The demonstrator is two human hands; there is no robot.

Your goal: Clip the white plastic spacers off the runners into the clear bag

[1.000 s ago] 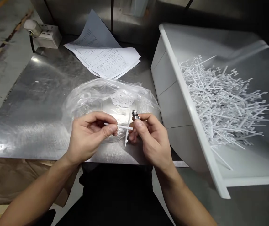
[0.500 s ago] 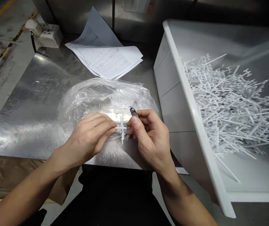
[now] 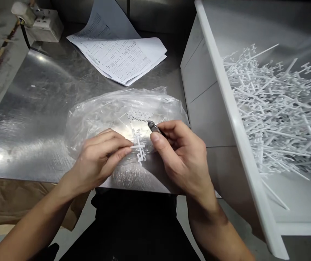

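Between thumb and fingertips, my left hand (image 3: 103,156) pinches one arm of a white plastic sprue (image 3: 139,146), a cross-shaped piece with small branches. My right hand (image 3: 181,154) is closed around a nail clipper (image 3: 154,127), its metal head sticking out past the thumb toward the upper left. The clipper is a short way right of and above the sprue, apart from it. Below both hands lies a clear plastic bag (image 3: 90,108), spread on the metal table. Small white bits (image 3: 140,115) are heaped at the bag's middle.
To the right stands a white bin (image 3: 239,123) holding a large pile of white sprues (image 3: 283,112). Printed sheets (image 3: 123,58) lie at the back of the metal table (image 3: 36,119). A power socket block (image 3: 45,27) sits at the back left corner. Brown paper (image 3: 14,203) shows below the table edge.
My right hand and the clipper have drawn away from the sprue, which both hands were close around. The sprue has turned slightly, showing more of its branches. The camera view has shifted a little.
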